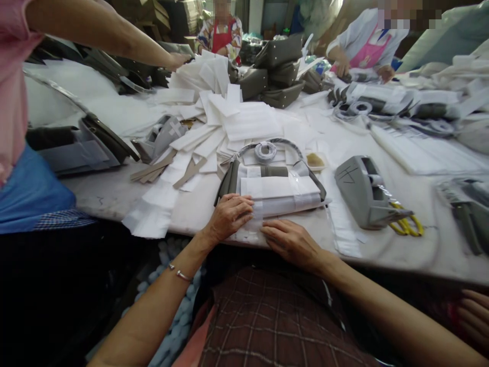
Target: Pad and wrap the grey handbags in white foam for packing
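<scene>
An olive-grey handbag (274, 172) lies in front of me, its body wrapped in a white foam sheet (277, 188). Its wrapped handle (284, 144) arches away from me, with a ring-shaped wrapped piece (265, 151) inside the arch. My left hand (232, 216) bends over the bag's lower left corner, fingers close together on the wrapping. Just past the bag's front edge rests my right hand (292, 244), fingers curled together, the tips at a translucent strip (256, 216) that comes down from the wrapping. The thumbs are mostly hidden.
A grey tape dispenser (357, 191) with yellow-handled scissors (408, 221) stands right; another dispenser (162, 135) stands left. White sheets (244, 120) are heaped behind the bag. Unwrapped bags (277, 69) pile up farther back. Co-workers stand around the table; one arm (114, 35) reaches in from the left.
</scene>
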### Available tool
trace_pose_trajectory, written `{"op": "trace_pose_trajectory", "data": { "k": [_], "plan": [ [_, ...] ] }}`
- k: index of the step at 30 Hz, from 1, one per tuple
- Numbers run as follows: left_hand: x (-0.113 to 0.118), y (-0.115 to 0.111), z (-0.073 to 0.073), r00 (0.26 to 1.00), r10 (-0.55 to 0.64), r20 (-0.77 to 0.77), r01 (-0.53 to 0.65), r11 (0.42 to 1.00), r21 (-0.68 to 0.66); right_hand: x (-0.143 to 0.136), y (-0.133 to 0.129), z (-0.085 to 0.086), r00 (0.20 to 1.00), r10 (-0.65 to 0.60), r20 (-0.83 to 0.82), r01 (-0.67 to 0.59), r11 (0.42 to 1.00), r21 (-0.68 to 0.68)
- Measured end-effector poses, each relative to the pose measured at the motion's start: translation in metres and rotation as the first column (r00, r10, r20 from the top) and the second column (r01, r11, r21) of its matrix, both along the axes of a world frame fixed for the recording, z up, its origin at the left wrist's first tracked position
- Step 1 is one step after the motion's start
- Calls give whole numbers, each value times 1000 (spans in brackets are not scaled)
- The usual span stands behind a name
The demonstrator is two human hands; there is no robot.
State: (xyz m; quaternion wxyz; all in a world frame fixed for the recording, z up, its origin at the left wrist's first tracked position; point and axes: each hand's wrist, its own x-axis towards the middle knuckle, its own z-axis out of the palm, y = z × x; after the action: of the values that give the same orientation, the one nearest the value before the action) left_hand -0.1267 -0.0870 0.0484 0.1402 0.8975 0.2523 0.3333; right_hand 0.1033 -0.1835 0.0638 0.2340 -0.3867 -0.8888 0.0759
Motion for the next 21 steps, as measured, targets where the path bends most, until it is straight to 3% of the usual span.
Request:
{"op": "trace_pose_trajectory", "data": {
  "k": [8,14,18,21],
  "plan": [
    [3,-2,-1,990,40,-133,-20,989,145,0,18,7,990,2,143,13,994,-109],
    [10,-3,-4,974,126,-189,-67,955,288,-9,25,19,947,124,297,-70,980,-185],
    [13,-2,-5,970,156,-185,-82,931,356,-26,25,24,862,108,495,-26,985,-170],
    [14,0,-6,968,173,-183,-88,914,397,-32,25,20,847,68,528,-13,994,-107]
  ]
}}
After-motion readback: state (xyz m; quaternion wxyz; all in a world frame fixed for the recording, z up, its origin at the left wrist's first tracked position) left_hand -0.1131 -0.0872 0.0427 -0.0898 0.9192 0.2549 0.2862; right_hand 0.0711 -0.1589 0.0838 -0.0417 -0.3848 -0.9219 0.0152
